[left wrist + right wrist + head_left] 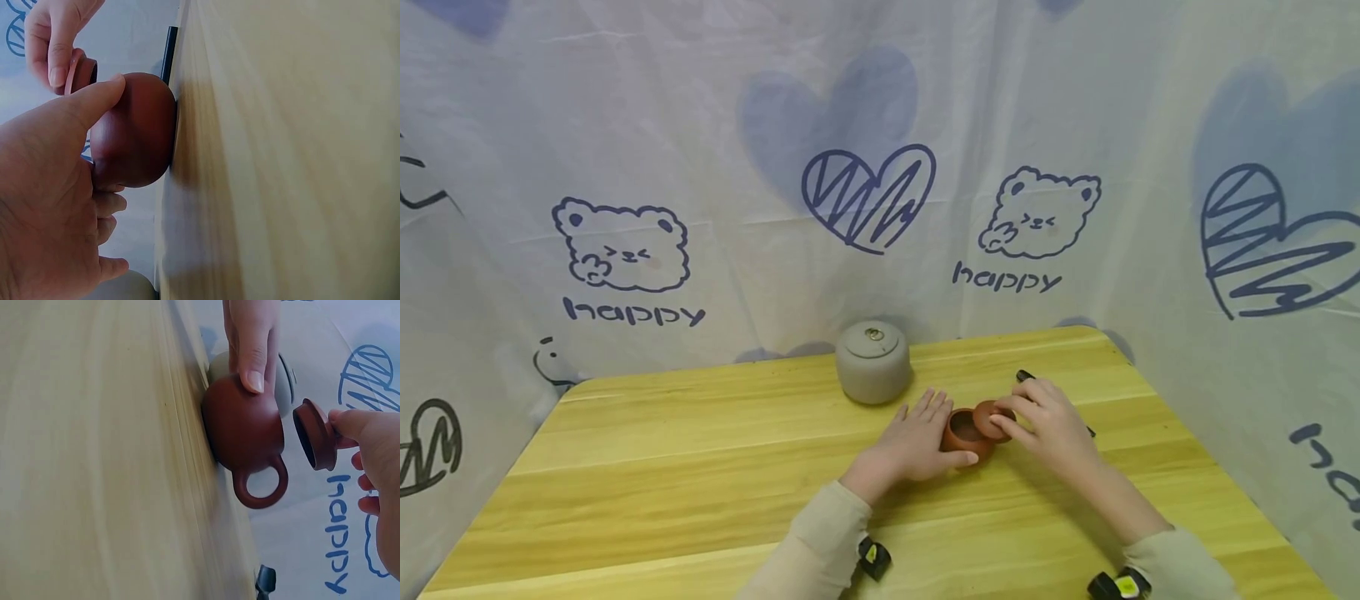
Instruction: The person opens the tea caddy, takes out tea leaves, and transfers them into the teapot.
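steadying a small, round, reddish-brown clay pot with a ring-shaped handle (pixel 244 425) on the yellow wood-grain bench (pixel 700 467), the left hand (pixel 913 446) lies spread against it: its fingers reach nearly straight along the pot's left side, and its thumb rests against the near side, close to the rim. this v-shaped support probably guards against sliding while leaving the mouth uncovered. the right hand (pixel 1048 425) is bent inward, its thumb and fingertips pinching 1 matching round clay lid (pixel 317 434) by the top. the lid is tilted just beside the mouth's right edge, apart from the pot; holding it this way likely leaves its inner flange untouched. farther back, 1 squat grey lidded jar (pixel 868 375) stands upright, perhaps set there to leave the 2 hands room. beyond the right hand lies 1 slim black stick-like object (pixel 169 53), partly hidden.
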{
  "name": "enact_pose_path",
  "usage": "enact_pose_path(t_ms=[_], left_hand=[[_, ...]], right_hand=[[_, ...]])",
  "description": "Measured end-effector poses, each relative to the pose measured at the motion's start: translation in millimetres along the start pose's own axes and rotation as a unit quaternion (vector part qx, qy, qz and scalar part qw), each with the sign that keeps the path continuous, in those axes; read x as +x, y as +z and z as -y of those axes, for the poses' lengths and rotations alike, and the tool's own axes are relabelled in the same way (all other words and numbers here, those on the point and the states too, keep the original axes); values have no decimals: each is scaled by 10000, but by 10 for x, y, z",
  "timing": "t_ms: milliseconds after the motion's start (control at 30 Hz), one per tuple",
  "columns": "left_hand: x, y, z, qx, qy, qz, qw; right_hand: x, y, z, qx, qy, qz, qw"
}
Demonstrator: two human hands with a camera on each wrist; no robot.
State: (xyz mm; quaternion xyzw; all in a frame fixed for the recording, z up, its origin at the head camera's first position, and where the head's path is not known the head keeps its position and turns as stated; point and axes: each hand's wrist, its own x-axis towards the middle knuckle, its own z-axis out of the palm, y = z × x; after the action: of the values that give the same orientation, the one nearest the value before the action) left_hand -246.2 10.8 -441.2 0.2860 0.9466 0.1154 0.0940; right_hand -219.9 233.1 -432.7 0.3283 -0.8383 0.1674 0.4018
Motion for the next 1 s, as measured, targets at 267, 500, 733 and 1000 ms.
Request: enact_pose_path(t_ms=[267,500,733,1000], left_hand=[[10,5,4,-57,-17,4,10000],[11,-8,-2,-153,28,-5,9999],[-4,-5,-2,-173,14,46,9998],[-9,14,-6,-148,25,63,9999]], right_hand=[[-64,-80,-91,34,90,-169,9998],[-116,-175,-167,-116,117,-206,9997],[-211,-251,-242,-257,158,-174,9994],[-348,-321,-297,-198,552,144,9982]])
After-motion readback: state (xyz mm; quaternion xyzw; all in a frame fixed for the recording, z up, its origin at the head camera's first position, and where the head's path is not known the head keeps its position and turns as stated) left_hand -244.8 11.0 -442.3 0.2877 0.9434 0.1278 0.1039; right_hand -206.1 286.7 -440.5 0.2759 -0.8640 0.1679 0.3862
